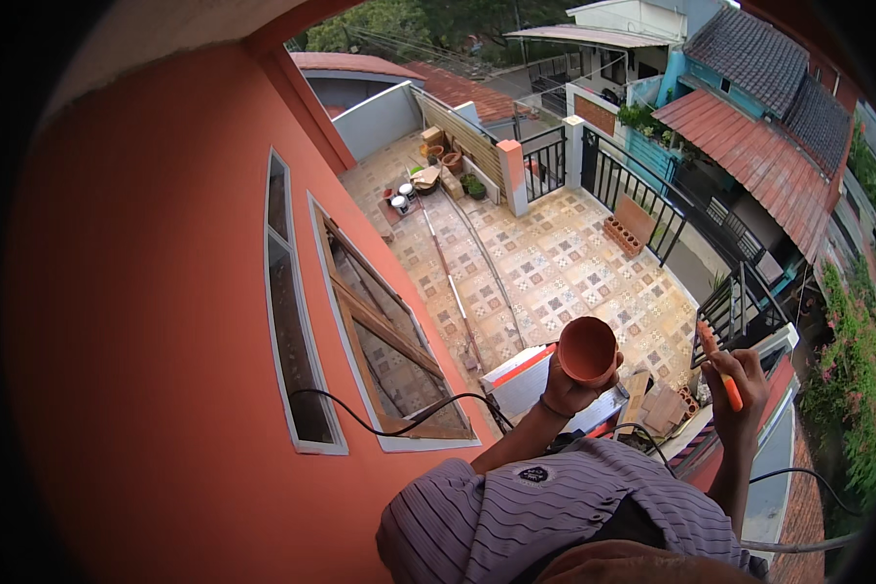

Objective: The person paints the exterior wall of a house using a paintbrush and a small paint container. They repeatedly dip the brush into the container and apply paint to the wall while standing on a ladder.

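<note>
My left hand (571, 388) grips a small round cup (588, 350) coated reddish-orange inside, its mouth tipped toward me. How much paint is in it I cannot tell. Out to the right and apart from the cup, my right hand (739, 387) holds a paintbrush (731, 393) by its orange handle, with the paint-coated bristle end pointing up and away. An orange-red painted wall (190, 292) fills the left side, and neither hand touches it. Two white-framed windows (299, 350) are set in that wall; the nearer-to-centre one has a wooden sash (387, 328).
Far below lies a patterned tile patio (555, 248) with white paint buckets (400, 204), potted plants (473, 186) and a long red-and-white pole (449, 281). A black cable (416, 417) crosses before the wall. Below my hands are a white panel (518, 383) and stacked boards (661, 409).
</note>
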`<move>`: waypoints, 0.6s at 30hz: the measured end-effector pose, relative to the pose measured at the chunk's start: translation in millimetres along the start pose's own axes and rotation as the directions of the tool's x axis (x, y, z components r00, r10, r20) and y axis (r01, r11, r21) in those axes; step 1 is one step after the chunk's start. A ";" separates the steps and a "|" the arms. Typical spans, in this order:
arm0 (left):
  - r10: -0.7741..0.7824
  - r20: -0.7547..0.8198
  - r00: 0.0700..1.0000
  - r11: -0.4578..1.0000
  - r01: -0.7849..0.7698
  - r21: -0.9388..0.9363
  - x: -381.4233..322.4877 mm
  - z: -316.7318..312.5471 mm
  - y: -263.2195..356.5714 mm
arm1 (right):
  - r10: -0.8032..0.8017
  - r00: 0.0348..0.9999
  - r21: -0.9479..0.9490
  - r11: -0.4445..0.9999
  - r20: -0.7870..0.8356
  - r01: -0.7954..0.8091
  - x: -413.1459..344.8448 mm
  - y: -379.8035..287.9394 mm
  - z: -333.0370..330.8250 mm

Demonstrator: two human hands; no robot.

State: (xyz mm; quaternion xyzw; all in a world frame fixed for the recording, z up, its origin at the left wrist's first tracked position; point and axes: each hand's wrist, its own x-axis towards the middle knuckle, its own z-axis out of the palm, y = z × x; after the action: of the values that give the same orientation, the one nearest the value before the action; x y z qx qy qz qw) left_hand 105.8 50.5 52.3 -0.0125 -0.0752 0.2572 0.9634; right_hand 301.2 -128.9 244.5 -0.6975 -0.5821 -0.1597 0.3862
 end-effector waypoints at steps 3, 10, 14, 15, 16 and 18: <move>0.096 0.010 0.995 0.995 -0.096 -0.040 -7.8 0.4 11.9 | 0.026 0.988 -0.081 0.997 0.149 -0.014 -5.5 23.2 14.7; 0.275 -0.049 0.960 0.954 -0.279 -0.114 -32.7 6.2 31.4 | 0.214 0.968 0.234 0.942 0.128 -0.240 -15.0 56.0 52.6; 0.352 -0.053 0.934 0.933 -0.355 -0.059 -51.3 13.5 35.8 | 0.494 0.842 0.563 0.640 0.218 -0.522 -16.5 50.0 65.1; 0.364 -0.040 0.930 0.928 -0.366 -0.071 -55.9 15.1 35.5 | 0.504 0.826 0.619 0.572 0.253 -0.538 -16.4 46.8 66.4; 0.389 -0.054 0.920 0.919 -0.392 -0.051 -61.0 16.9 35.6 | 0.515 0.809 0.668 0.498 0.284 -0.552 -16.0 43.6 67.7; 0.413 -0.107 0.904 0.907 -0.419 -0.039 -70.8 19.3 34.0 | 0.528 0.764 0.726 0.348 0.371 -0.593 -17.1 37.1 69.6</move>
State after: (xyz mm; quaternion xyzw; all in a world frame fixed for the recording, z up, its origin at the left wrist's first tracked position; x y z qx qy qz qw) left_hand 25.5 44.6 59.5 -0.0701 -0.0321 0.4535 0.8879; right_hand 315.5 -91.1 174.7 -0.5999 -0.3260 0.2923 0.6696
